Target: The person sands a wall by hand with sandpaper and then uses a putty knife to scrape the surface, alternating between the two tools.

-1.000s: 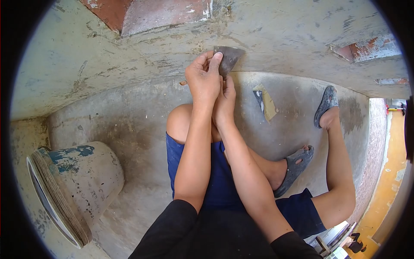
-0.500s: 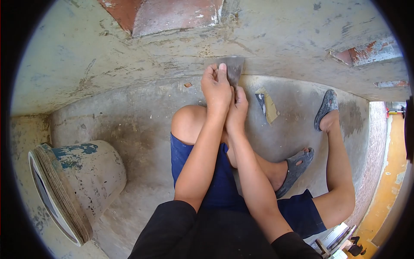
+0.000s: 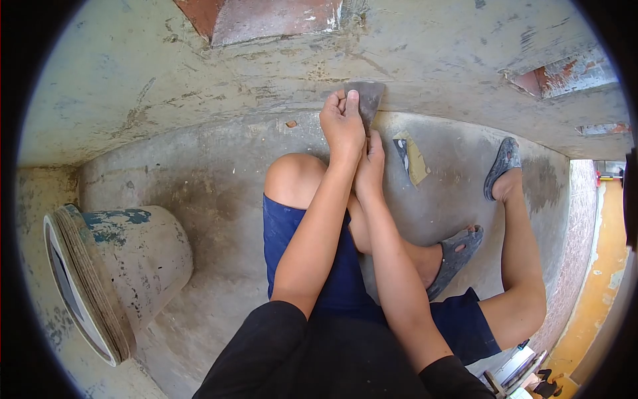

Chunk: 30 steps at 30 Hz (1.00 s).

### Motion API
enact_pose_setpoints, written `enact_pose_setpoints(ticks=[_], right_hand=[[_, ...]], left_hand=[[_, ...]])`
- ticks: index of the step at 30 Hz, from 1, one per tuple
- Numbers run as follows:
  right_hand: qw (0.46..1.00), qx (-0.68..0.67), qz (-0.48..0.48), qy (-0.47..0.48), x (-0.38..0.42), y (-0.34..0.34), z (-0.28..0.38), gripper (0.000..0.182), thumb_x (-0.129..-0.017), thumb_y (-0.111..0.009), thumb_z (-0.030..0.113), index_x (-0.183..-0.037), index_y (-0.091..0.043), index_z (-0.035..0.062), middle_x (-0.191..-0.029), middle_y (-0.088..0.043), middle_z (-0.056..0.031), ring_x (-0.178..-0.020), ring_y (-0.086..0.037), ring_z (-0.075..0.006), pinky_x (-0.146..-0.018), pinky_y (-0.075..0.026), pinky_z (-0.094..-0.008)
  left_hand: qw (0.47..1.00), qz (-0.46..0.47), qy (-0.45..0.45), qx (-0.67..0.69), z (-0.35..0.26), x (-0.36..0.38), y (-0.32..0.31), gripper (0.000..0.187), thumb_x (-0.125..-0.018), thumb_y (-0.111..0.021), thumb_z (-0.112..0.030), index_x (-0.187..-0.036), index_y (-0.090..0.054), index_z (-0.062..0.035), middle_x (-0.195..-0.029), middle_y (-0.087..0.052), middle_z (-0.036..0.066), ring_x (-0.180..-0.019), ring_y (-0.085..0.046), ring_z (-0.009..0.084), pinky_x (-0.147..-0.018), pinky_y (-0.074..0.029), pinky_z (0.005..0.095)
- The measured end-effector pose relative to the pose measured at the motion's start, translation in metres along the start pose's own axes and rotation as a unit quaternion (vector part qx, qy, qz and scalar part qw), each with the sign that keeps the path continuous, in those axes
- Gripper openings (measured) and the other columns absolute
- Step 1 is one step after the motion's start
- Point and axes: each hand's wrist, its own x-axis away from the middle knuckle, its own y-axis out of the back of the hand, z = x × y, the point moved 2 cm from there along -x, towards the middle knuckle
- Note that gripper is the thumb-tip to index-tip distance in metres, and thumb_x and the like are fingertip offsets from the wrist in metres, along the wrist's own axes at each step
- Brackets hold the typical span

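Observation:
A grey scraper blade (image 3: 369, 100) lies against the lower part of the scuffed wall (image 3: 266, 73), its wide edge toward the wall. My left hand (image 3: 343, 126) pinches the blade's left side, thumb on top. Just below and to the right, my right hand (image 3: 371, 163) is wrapped round the scraper's lower end, whose handle is hidden by the fingers. On the floor to the right of my hands lies a torn piece of yellowish sandpaper (image 3: 413, 159).
A paint-stained bucket (image 3: 143, 253) stands at the left. My sandalled feet (image 3: 455, 259) rest on the concrete floor (image 3: 219, 233) at the right. Reddish recesses (image 3: 279, 20) open in the wall. A small brown chip (image 3: 291, 124) lies near the wall's base.
Both hands and the scraper have shifted slightly to the right along the wall. The blade is turned a little, and the grip looks the same.

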Motion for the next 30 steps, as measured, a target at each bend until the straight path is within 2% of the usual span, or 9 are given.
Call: enact_pose_setpoints(ticks=[2,7,13,15,19,22,24,26,30], right_hand=[[1.0,0.008,0.006,-0.004,-0.001,-0.001,-0.004,0.032,-0.107,-0.05,0.029,-0.112,-0.061,-0.0004,-0.1,-0.07,-0.0221,-0.093,-0.066,-0.0314,-0.084,-0.049,-0.043],[1.0,0.012,0.012,0.0,0.002,-0.003,-0.005,0.033,-0.107,-0.05,0.029,-0.112,-0.06,-0.0014,-0.105,-0.07,-0.0237,-0.098,-0.066,-0.0329,-0.087,-0.049,-0.0438],[1.0,0.002,0.025,-0.018,-0.001,-0.006,-0.007,0.031,-0.107,-0.05,0.028,-0.11,-0.059,-0.0016,-0.101,-0.069,-0.022,-0.095,-0.064,-0.0296,-0.086,-0.049,-0.0417],[1.0,-0.012,0.02,0.004,-0.003,-0.009,-0.009,0.03,-0.107,-0.05,0.027,-0.111,-0.058,-0.0013,-0.101,-0.068,-0.0212,-0.094,-0.063,-0.0277,-0.085,-0.049,-0.0406],[1.0,-0.007,0.027,0.007,-0.006,-0.012,-0.009,0.03,-0.106,-0.05,0.027,-0.114,-0.057,-0.0013,-0.104,-0.068,-0.0215,-0.097,-0.064,-0.0287,-0.086,-0.049,-0.0419],[0.999,0.028,0.007,0.046,-0.006,-0.011,-0.002,0.029,-0.106,-0.05,0.025,-0.116,-0.056,-0.0017,-0.103,-0.068,-0.0251,-0.097,-0.065,-0.0329,-0.086,-0.049,-0.0438],[0.995,0.075,-0.029,0.059,-0.005,-0.007,0.004,0.027,-0.105,-0.05,0.022,-0.116,-0.056,-0.0018,-0.103,-0.066,-0.0292,-0.097,-0.065,-0.0409,-0.085,-0.049,-0.0465],[0.992,0.087,-0.053,0.078,-0.005,-0.006,0.008,0.025,-0.105,-0.051,0.02,-0.115,-0.056,-0.0019,-0.102,-0.066,-0.0299,-0.096,-0.064,-0.0432,-0.083,-0.048,-0.0474],[0.977,0.146,-0.083,0.132,-0.015,0.002,0.013,0.022,-0.104,-0.053,0.017,-0.113,-0.058,-0.0022,-0.1,-0.067,-0.0287,-0.093,-0.063,-0.0459,-0.08,-0.048,-0.0494]], left_hand=[[1.0,-0.017,0.01,0.005,0.0,0.001,0.001,0.012,-0.103,-0.062,-0.011,-0.101,-0.065,0.0001,-0.079,-0.062,-0.004,-0.069,-0.047,0.0028,-0.061,-0.037,0.0218],[0.999,-0.032,0.003,0.019,0.004,-0.001,0.004,0.011,-0.103,-0.062,-0.011,-0.101,-0.065,-0.0001,-0.08,-0.064,-0.003,-0.072,-0.049,0.0033,-0.064,-0.039,0.0219],[1.0,-0.029,-0.005,0.009,0.006,-0.004,0.005,0.011,-0.103,-0.062,-0.009,-0.103,-0.065,0.0008,-0.086,-0.067,-0.001,-0.075,-0.053,0.0041,-0.068,-0.042,0.0225],[1.0,-0.029,0.002,0.004,0.005,-0.003,0.005,0.011,-0.102,-0.062,-0.009,-0.103,-0.066,0.0011,-0.087,-0.068,0.0,-0.076,-0.054,0.0042,-0.069,-0.042,0.0225],[1.0,-0.025,-0.017,0.005,0.011,-0.008,0.006,0.011,-0.102,-0.063,-0.008,-0.103,-0.066,0.0016,-0.086,-0.068,-0.001,-0.076,-0.054,0.0042,-0.069,-0.043,0.0227],[1.0,-0.019,-0.018,0.016,0.012,-0.009,0.006,0.01,-0.102,-0.063,-0.009,-0.103,-0.066,0.0008,-0.086,-0.067,-0.001,-0.075,-0.053,0.0039,-0.068,-0.042,0.0221],[0.999,-0.015,-0.012,0.028,0.011,-0.01,0.005,0.009,-0.102,-0.064,-0.009,-0.103,-0.066,0.0,-0.085,-0.067,-0.001,-0.074,-0.052,0.0034,-0.066,-0.041,0.0215],[0.998,-0.012,0.021,0.062,0.016,-0.01,0.004,0.009,-0.102,-0.061,-0.004,-0.101,-0.065,0.0033,-0.085,-0.068,0.002,-0.074,-0.055,0.0046,-0.068,-0.044,0.0216],[0.992,-0.016,0.059,0.112,0.015,-0.009,-0.001,0.009,-0.102,-0.061,-0.005,-0.101,-0.065,0.0021,-0.085,-0.068,0.001,-0.073,-0.055,0.0045,-0.066,-0.043,0.0219]])
